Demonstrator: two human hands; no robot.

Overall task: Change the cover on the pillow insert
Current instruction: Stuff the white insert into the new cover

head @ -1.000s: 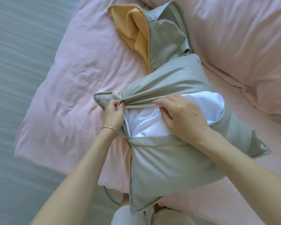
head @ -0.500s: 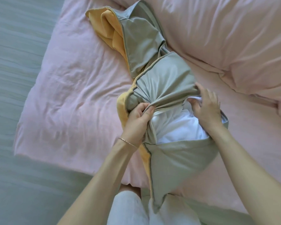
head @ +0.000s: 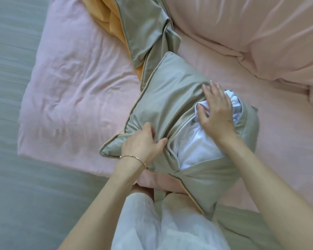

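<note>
A grey-green pillow cover lies on the pink bed, wrapped around a white pillow insert that shows through the cover's open slit. My left hand pinches a bunch of the cover fabric at the slit's left edge. My right hand lies flat with spread fingers on the insert and the cover's upper edge. A second cover, grey-green outside and orange inside, lies crumpled behind it at the top.
The pink bed sheet spreads to the left, its corner ending at the grey-green floor. A large pink pillow or duvet fills the upper right. My white-clad legs stand at the bed's near edge.
The pillow has swung round and lies flatter, with more cover over the insert. My right hand went from gripping the slit's edge to pressing flat; my left hand still holds the fabric.
</note>
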